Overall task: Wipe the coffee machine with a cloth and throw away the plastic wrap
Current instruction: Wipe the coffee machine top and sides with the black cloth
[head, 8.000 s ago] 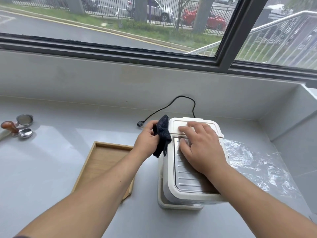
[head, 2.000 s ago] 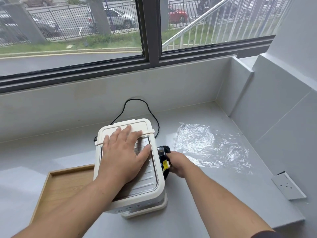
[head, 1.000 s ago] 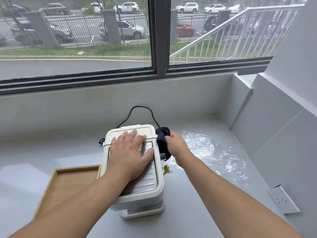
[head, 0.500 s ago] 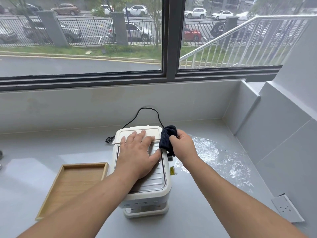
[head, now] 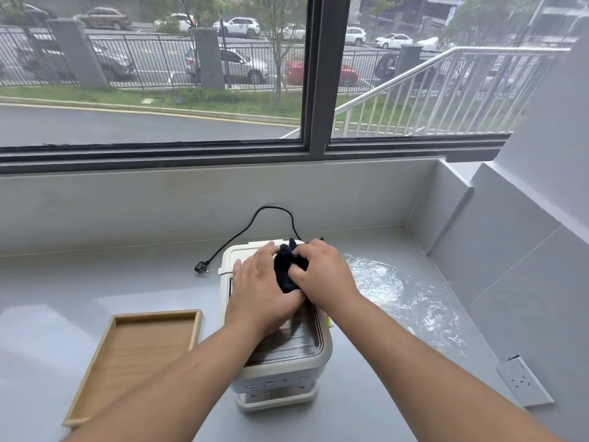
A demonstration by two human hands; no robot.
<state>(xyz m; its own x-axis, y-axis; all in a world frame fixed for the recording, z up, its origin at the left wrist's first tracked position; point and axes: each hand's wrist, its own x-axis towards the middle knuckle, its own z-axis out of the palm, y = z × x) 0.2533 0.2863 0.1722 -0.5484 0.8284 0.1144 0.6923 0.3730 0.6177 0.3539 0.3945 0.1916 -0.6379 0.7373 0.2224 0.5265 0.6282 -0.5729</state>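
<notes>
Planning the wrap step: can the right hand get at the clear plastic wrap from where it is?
Probably yes. The crumpled clear plastic wrap lies flat on the grey counter just right of the white coffee machine, nothing between. But the right hand grips the dark cloth, so it is occupied.

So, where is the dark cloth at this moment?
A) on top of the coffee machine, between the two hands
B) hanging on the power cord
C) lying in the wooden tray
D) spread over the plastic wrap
A: the dark cloth sits bunched on top of the coffee machine, with the left hand and the right hand both on it; the wooden tray and the plastic wrap hold no cloth.
</notes>
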